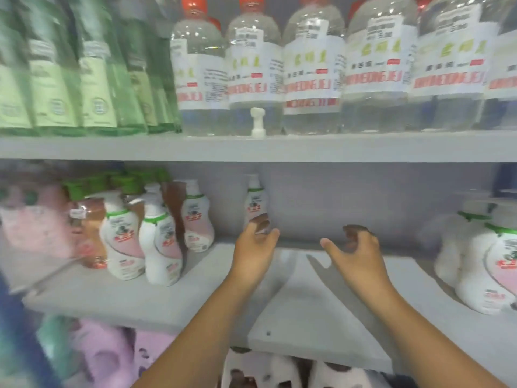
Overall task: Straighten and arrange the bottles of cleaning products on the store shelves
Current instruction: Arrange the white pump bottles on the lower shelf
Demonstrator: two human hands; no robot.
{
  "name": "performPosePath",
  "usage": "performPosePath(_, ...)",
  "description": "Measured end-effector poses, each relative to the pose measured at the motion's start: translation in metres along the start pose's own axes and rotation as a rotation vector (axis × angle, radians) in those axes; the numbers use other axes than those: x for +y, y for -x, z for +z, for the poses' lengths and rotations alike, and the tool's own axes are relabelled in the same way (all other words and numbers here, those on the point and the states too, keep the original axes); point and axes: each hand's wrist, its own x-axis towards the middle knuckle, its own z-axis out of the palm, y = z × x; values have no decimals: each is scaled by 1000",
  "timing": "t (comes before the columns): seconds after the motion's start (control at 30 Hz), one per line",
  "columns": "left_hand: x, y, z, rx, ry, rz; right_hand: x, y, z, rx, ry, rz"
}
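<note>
A small white and pink bottle (255,201) stands upright, alone, at the back of the grey middle shelf (307,303). My left hand (253,247) is wrapped around its brown lower part, thumb on the right and fingers on the left. My right hand (356,250) hovers over the shelf to the right, thumb out and fingers curled. A dark brown shape (354,229) shows at its fingertips, too blurred to name. A cluster of similar white and pink bottles (156,236) crowds the shelf's left side, some leaning. More of them (486,264) stand at the right edge.
The upper shelf (251,148) holds green bottles (92,79) on the left and clear red-capped bottles (313,68) across the rest. A small white peg (257,123) stands at its front edge. Purple packs (106,357) and white bottles (265,371) lie on the level below.
</note>
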Motion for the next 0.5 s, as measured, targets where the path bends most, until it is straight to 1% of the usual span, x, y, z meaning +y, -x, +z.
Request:
performPosePath(0.07, -4, 8, -58, 201, -58, 96, -18, -10, 47, -104, -57, 55)
performPosePath(0.17, -3, 26, -125, 483, -104, 206, -44, -24, 112, -168, -78, 58)
performPosePath(0.23, -7, 33, -154, 619, -158, 244, -57, -37, 146, -186, -64, 84)
performPosePath(0.27, -11, 34, -164, 659, -216, 232, -63, -44, 160, -183, -59, 109)
performPosePath(0.33, -18, 32, -175, 663, -310, 171, -71, -57, 183, -148, -20, 142)
performPosePath(0.37, -23, 30, -179, 613, -310, 131, -74, -61, 192, -121, 28, 144)
performPosePath(0.43, -30, 25, -184, 460, -236, 55, -74, -66, 207, -66, 144, 121)
performPosePath(0.5, -40, 21, -189, 368, -251, 15, -73, -69, 215, -22, 197, 87)
